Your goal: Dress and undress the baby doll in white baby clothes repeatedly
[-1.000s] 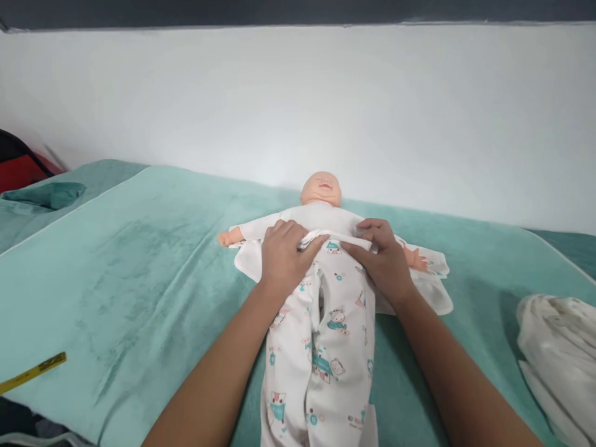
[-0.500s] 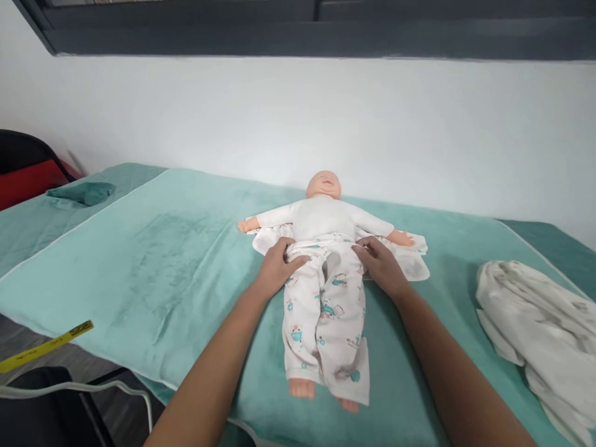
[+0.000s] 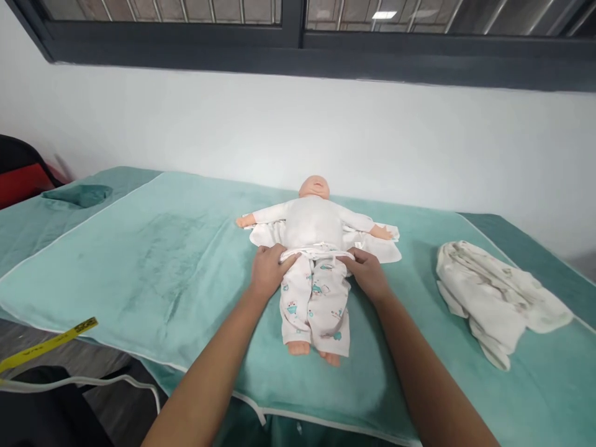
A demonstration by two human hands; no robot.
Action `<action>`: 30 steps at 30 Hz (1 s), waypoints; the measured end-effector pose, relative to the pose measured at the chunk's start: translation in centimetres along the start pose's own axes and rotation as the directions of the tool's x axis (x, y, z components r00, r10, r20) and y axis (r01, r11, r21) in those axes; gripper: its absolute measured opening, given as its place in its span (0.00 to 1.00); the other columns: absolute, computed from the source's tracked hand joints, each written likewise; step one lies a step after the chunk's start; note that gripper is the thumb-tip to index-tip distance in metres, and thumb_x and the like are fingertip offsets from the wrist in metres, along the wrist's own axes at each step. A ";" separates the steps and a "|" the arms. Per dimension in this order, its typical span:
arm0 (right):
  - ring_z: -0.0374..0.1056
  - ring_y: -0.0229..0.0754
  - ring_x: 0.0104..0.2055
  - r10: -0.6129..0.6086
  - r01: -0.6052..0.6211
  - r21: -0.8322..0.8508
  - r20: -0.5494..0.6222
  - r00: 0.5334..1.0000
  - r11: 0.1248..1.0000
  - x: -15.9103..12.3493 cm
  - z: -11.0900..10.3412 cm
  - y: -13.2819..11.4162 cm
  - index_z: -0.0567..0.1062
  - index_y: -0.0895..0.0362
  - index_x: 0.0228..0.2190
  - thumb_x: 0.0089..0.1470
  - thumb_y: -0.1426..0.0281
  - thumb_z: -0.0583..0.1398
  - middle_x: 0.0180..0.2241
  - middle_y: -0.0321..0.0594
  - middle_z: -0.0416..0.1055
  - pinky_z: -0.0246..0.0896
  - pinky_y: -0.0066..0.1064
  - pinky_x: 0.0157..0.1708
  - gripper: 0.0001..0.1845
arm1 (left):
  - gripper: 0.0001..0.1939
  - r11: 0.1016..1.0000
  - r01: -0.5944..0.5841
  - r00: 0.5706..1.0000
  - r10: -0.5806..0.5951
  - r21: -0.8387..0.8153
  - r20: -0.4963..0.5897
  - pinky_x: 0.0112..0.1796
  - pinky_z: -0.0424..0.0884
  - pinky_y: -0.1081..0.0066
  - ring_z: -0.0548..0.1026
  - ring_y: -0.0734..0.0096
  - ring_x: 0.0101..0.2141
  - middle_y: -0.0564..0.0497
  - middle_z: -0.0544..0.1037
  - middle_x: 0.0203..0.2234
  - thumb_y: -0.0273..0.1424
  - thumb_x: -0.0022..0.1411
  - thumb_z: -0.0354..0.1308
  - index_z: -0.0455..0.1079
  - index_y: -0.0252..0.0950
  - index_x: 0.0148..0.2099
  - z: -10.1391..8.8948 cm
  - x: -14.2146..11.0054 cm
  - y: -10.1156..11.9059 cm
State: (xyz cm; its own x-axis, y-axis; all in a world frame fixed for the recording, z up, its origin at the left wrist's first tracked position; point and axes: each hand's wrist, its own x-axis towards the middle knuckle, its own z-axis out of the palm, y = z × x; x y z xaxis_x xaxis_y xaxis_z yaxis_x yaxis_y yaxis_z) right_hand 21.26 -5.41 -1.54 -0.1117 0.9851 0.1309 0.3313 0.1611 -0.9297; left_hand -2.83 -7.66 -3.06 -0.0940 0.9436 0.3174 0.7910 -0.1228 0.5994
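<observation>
A baby doll (image 3: 313, 218) lies on its back on a teal towel (image 3: 162, 261), arms spread, in a white top and printed white trousers (image 3: 314, 301). My left hand (image 3: 267, 268) grips the trousers' waistband at the doll's left hip as I see it. On the other hip my right hand (image 3: 367, 273) pinches the same waistband. Both hands have their fingers curled on the cloth. A white cloth (image 3: 395, 251) lies spread under the doll's torso.
A crumpled white garment (image 3: 493, 295) lies on the towel to the right. A folded teal cloth (image 3: 77, 194) sits at the far left. A yellow tape measure (image 3: 46, 343) hangs past the table's near left edge. A white wall rises behind.
The view has pulled back and tilted up, so the whole doll and its feet show. Both hands slid from the doll's belly out to the hips, still on the waistband.
</observation>
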 end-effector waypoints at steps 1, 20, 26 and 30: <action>0.53 0.35 0.25 -0.005 0.005 0.028 -0.002 1.000 1.000 -0.6 0.1 -0.2 0.65 0.55 0.19 0.46 0.54 0.63 0.19 0.30 0.57 0.51 0.28 0.25 0.21 | 0.15 1.000 0.007 1.000 -0.007 -0.010 0.004 0.39 0.63 0.65 0.69 0.61 0.35 0.50 0.71 0.25 0.46 0.61 0.55 0.66 0.39 0.32 -0.1 -0.1 0.1; 0.55 0.36 0.25 0.081 -0.080 0.024 -0.068 0.994 0.997 -7.1 1.6 -0.3 0.63 0.55 0.22 0.48 0.59 0.62 0.20 0.29 0.58 0.51 0.28 0.26 0.16 | 0.16 0.984 0.024 0.984 0.008 -0.179 0.176 0.35 0.64 0.67 0.69 0.66 0.30 0.53 0.70 0.23 0.43 0.58 0.58 0.62 0.38 0.26 -2.7 -5.5 0.8; 0.66 0.44 0.39 0.034 -0.048 0.062 0.197 0.980 0.997 -9.9 0.5 -1.4 0.67 0.55 0.44 0.47 0.54 0.66 0.37 0.38 0.70 0.63 0.35 0.38 0.27 | 0.19 0.952 -0.066 0.969 0.133 -0.299 0.210 0.48 0.69 0.65 0.72 0.64 0.47 0.47 0.72 0.47 0.31 0.58 0.57 0.65 0.37 0.53 -5.1 -6.8 1.2; 0.56 0.56 0.62 -0.114 0.142 -0.052 0.355 0.928 0.989 -12.6 -0.1 -1.6 0.50 0.51 0.62 0.35 0.56 0.73 0.61 0.50 0.57 0.55 0.48 0.58 0.59 | 0.44 0.924 -0.310 0.847 0.375 -0.223 0.377 0.58 0.63 0.59 0.57 0.56 0.63 0.43 0.53 0.64 0.25 0.52 0.62 0.49 0.45 0.68 -6.6 -9.3 1.3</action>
State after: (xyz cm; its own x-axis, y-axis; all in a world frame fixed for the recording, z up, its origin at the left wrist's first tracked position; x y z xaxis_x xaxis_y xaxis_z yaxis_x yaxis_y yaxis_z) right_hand 22.17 -18.06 -1.66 -0.4737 0.8743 0.1057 0.3601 0.3019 -0.8827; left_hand -4.87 -18.59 -0.36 0.4452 0.8689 0.2163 0.6251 -0.4746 0.6197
